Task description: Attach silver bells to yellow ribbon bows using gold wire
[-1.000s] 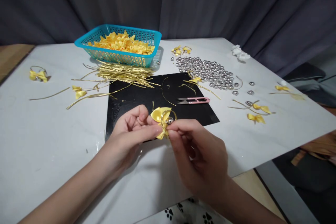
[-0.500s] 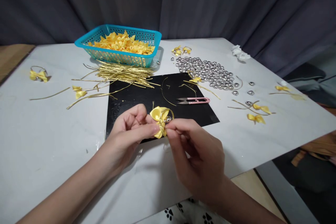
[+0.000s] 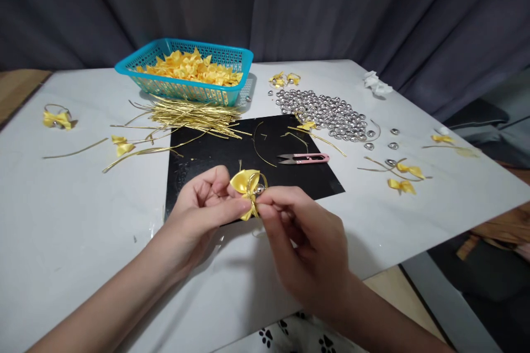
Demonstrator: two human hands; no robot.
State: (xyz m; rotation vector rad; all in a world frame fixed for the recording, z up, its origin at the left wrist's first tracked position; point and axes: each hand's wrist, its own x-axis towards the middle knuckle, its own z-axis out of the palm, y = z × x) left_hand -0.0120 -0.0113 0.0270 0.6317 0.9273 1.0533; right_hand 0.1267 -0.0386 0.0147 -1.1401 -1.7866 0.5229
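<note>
The left hand (image 3: 202, 207) pinches the yellow bow (image 3: 240, 182); the right hand (image 3: 308, 231), also pinching it, has shifted left.

One head-worn view, forward and down, close over the table (image 3: 83, 204).

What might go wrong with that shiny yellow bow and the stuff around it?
The small yellow ribbon bow is pinched by the left hand, so it might slip and its gold cord could loosen. The pink thread snips lie on the black mat with blades uncovered, so a careless reach might nick a finger. The silver beads sit loose on the white table, so a bump could scatter them.
</note>
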